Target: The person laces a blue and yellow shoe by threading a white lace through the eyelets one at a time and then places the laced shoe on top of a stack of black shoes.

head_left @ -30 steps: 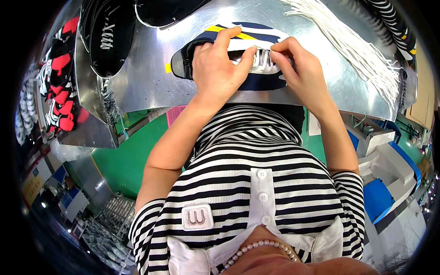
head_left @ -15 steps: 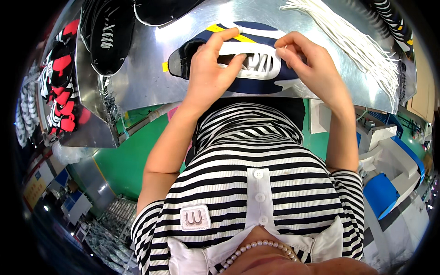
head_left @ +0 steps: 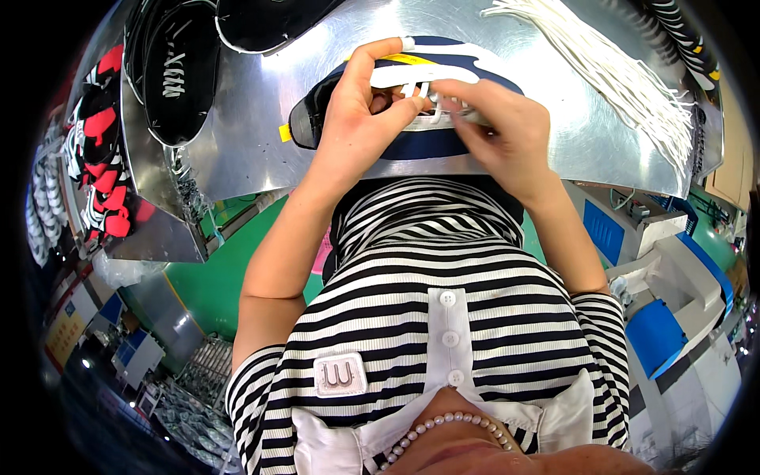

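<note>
1. As the right hand (head_left: 511, 131) shifts in from the toe end of the lacing, its fingers come over the middle of the white laces (head_left: 435, 111), just beside the left thumb; blur hides the fingertips, and whether they pinch a strand cannot be told.

2. Reaching in from 7 o'clock, the left hand (head_left: 354, 115) stays across the opening, thumb and forefinger well apart, the forefinger stretched to 12 o'clock on the far side and the thumb beside the laces.

3. Beneath both hands, a navy shoe upper (head_left: 427, 147) lies near the wearer's edge of a metal table (head_left: 261, 111), toe toward 3 o'clock, heel and yellow tab (head_left: 285, 133) toward 9.

4. With both hands now gathered at one spot, handling appears to centre on the mid-lacing strands rather than those nearest the toe.

5. Out at 3 o'clock from the shoe, a bundle of loose white laces (head_left: 606, 83) spreads over the metal; a black shoe upper (head_left: 180, 79) sits at 9 o'clock.

6. Farther off, past that black upper, red-and-black pieces (head_left: 103, 170) are massed between 8 and 9 o'clock.
</note>
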Demonstrator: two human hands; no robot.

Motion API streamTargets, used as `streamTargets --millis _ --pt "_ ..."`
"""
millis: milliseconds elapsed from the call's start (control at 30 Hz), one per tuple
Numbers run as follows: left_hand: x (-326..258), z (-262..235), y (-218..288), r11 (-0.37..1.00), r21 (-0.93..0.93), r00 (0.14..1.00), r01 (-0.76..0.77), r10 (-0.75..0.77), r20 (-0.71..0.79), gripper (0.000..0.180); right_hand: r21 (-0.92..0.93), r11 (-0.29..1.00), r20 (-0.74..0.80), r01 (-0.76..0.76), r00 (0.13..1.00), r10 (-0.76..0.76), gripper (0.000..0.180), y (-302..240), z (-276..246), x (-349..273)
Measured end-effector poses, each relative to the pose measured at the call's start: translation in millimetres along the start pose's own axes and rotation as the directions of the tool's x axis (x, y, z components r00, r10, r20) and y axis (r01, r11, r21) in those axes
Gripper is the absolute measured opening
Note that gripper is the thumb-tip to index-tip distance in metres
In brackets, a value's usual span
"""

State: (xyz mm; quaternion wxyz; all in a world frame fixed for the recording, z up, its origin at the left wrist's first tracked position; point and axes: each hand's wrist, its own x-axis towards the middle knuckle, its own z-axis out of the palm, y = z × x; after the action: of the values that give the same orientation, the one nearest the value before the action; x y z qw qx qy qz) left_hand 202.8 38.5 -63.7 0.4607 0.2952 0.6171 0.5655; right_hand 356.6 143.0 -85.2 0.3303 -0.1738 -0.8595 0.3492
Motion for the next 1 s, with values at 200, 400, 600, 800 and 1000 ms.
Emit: streamTargets --millis 200,400,600,800,1000 --pt "4 1 -2 1.000 0.007 0.999 0.012 -0.012 0.043 0.053 -0.041 0.999 0.000 0.035 0.999 -0.035 0.028 14 12 5" --pt "20 -4 -10 0.995 0.102 1.000 0.007 -0.005 -0.023 0.038 0.332 0.923 0.113 0.193 0.964 -0.242 0.019 -31 1 -15" --pt "-3 -3 10 0.813 0.578 0.995 -0.073 0.097 -0.011 0.039 0.344 0.858 0.174 -0.381 0.924 0.340 0.015 -20 -10 -37" --pt "-41 -11 7 0.603 0.737 0.938 -0.305 0.325 0.122 0.030 0.211 0.693 0.264 -0.690 0.722 0.639 0.018 -16 -10 -39" --pt "-37 -8 -3 0.515 0.765 0.893 -0.387 0.416 0.172 0.022 0.328 0.735 0.147 -0.594 0.801 0.581 0.016 -18 22 -32"
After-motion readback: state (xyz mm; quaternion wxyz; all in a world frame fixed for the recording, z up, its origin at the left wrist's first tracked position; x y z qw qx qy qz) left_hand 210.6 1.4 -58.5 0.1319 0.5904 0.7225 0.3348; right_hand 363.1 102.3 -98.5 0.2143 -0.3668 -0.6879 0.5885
